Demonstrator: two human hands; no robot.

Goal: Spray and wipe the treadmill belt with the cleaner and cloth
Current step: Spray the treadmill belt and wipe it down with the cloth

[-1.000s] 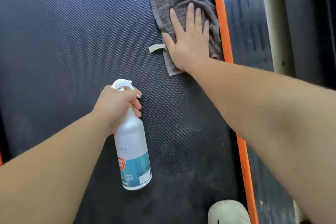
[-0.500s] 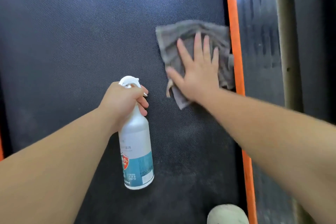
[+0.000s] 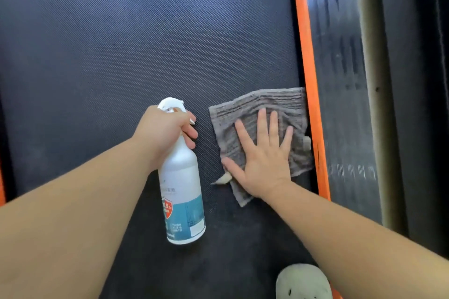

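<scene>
Your right hand (image 3: 263,165) lies flat with fingers spread on the grey cloth (image 3: 257,114), pressing it to the treadmill belt (image 3: 121,43) just beside the orange edge strip (image 3: 307,56). Your left hand (image 3: 161,132), near its thumb side, grips the spray bottle (image 3: 181,192) by the neck, fingers curled under the trigger.

I see the cloth (image 3: 267,102) lying on the treadmill belt (image 3: 121,43) at its right edge, touching the edge strip (image 3: 303,31), with my right hand (image 3: 264,160) flat on top. Just left of it, my left hand (image 3: 165,128) holds the spray bottle (image 3: 182,189). A shoe (image 3: 303,281) sits at the belt's near right corner.
</scene>
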